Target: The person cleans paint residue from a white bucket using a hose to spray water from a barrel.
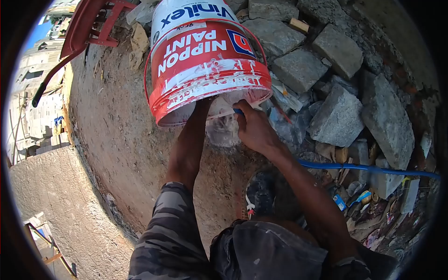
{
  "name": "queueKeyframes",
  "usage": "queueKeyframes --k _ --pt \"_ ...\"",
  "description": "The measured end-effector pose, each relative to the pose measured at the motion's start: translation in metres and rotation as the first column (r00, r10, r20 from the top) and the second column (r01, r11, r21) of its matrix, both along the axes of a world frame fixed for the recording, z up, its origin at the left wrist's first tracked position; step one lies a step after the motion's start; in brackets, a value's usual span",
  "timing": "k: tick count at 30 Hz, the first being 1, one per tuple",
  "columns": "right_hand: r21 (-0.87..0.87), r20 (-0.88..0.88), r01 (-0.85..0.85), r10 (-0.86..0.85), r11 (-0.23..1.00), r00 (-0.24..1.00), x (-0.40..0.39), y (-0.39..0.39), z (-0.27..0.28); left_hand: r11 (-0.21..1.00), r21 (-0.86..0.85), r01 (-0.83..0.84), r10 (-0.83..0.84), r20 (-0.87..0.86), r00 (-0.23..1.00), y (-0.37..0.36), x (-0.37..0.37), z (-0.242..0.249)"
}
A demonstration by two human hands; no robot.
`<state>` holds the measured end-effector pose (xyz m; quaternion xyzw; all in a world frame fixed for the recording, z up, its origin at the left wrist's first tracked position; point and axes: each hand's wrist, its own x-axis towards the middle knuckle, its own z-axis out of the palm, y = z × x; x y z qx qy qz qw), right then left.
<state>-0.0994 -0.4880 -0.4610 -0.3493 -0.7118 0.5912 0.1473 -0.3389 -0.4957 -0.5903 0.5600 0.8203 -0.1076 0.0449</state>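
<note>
A red and white paint bucket (205, 51) lies tipped on its side, its mouth facing me and its printed lettering upside down. White residue coats the rim and inside. My left hand (201, 111) reaches into the mouth; its fingers are hidden inside, so I cannot see what they do. At the right part of the rim, my right hand (254, 127) is closed round the end of a blue hose (238, 111), which points into the bucket. Below the mouth, the ground is wet and whitish.
Broken concrete blocks (338, 114) are heaped on the right, with litter below them. A length of blue hose (368, 168) crosses the rubble towards my right forearm. A red wheelbarrow-like frame (93, 23) stands at the upper left. My shoe (260, 191) is on the dirt.
</note>
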Motion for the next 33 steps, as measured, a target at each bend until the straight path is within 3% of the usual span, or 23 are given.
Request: queueKeyframes --k 2,7,9,10,12,16,18,21,22,23,24,25,26,27,28,29,33 --pt "-0.009 -0.005 0.058 -0.058 0.998 0.998 0.003 0.000 0.001 0.998 -0.032 -0.049 0.049 0.012 0.999 0.015 -0.013 0.009" --pt "0.078 -0.015 0.153 -0.153 0.985 0.988 0.000 0.012 0.006 0.892 0.439 0.108 -0.039 -0.164 0.986 -0.001 0.057 -0.038" --pt "0.130 -0.140 0.121 -0.103 0.984 0.985 -0.002 0.017 0.008 0.870 0.488 0.073 -0.013 -0.125 0.992 -0.007 0.067 -0.054" --pt "0.098 -0.106 0.066 -0.056 0.993 0.993 -0.001 0.020 0.010 0.866 0.495 0.064 -0.009 -0.112 0.994 -0.006 0.066 -0.056" --pt "0.061 -0.084 0.043 -0.038 0.997 0.996 0.001 0.024 0.016 0.920 0.386 0.069 -0.017 -0.136 0.991 -0.006 0.048 -0.033" --pt "0.054 -0.036 -0.002 0.004 0.999 0.999 0.005 0.027 0.009 0.999 -0.028 -0.026 0.024 -0.052 0.998 -0.010 -0.007 0.011" --pt "0.058 0.002 -0.028 0.028 0.998 1.000 0.007 0.020 0.002 0.995 -0.089 -0.051 0.039 -0.130 0.991 -0.020 0.011 0.008" --pt "0.141 -0.047 0.083 -0.077 0.987 0.996 0.008 0.022 -0.003 0.992 -0.118 -0.037 0.002 -0.288 0.958 -0.044 0.073 -0.019" --pt "0.101 0.012 0.049 -0.050 0.994 0.999 0.009 0.023 0.001 0.971 0.235 0.035 0.011 -0.190 0.982 -0.055 0.043 -0.073" --pt "0.056 0.069 0.011 -0.015 0.998 0.998 0.009 0.022 0.004 0.828 0.545 0.128 -0.081 -0.110 0.991 -0.066 0.014 -0.125" --pt "0.013 0.052 0.006 -0.007 1.000 0.999 0.009 0.022 0.004 0.768 0.487 0.416 -0.170 -0.471 0.865 -0.077 -0.007 -0.132" --pt "0.007 0.052 0.001 -0.001 1.000 0.999 0.010 0.019 0.003 0.680 0.320 0.660 -0.226 -0.765 0.604 -0.087 -0.035 -0.134" --pt "0.029 0.038 0.021 -0.022 0.999 0.999 0.010 0.019 0.002 0.740 0.252 0.624 -0.343 -0.656 0.672 -0.078 -0.047 -0.110" --pt "0.052 0.028 0.040 -0.041 0.998 0.999 0.012 0.019 0.001 0.885 0.192 0.424 -0.337 -0.363 0.869 -0.061 -0.042 -0.076" --pt "0.083 -0.005 0.078 -0.078 0.993 0.997 0.011 0.015 -0.003 0.967 0.110 0.231 -0.215 -0.140 0.966 -0.045 -0.029 -0.048" --pt "0.088 -0.005 0.073 -0.073 0.993 0.997 0.010 0.017 -0.003 0.994 0.059 0.096 -0.094 -0.044 0.995 -0.023 -0.020 -0.028" --pt "0.182 0.030 0.112 -0.119 0.977 0.992 0.008 0.024 0.006 0.944 0.329 -0.013 0.034 -0.059 0.998 0.014 0.040 -0.035"
